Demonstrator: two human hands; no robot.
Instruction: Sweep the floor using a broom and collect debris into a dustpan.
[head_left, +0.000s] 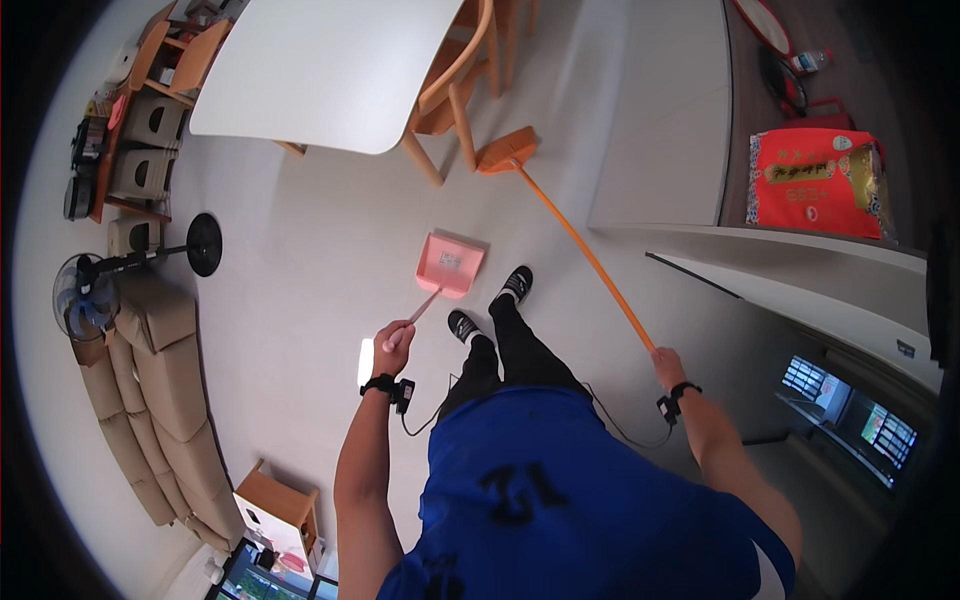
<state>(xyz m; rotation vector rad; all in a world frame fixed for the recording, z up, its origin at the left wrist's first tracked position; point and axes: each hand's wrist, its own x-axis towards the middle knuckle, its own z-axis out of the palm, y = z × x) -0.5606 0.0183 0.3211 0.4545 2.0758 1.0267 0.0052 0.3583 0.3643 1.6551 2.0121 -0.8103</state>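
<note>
My left hand is closed around the handle of a pink dustpan, whose pan is at the floor in front of my feet. My right hand grips the upper end of the orange stick of a broom. The orange broom head is at the floor beside the leg of a wooden chair, farther ahead than the dustpan. The pan and the broom head are apart. A black strap with a small cabled device sits on each wrist.
A white table with wooden chairs stands ahead. To the left are a standing fan, a beige sofa and stacked stools. On the right, a red bag lies on a dark-topped cabinet. A small wooden cabinet stands lower left.
</note>
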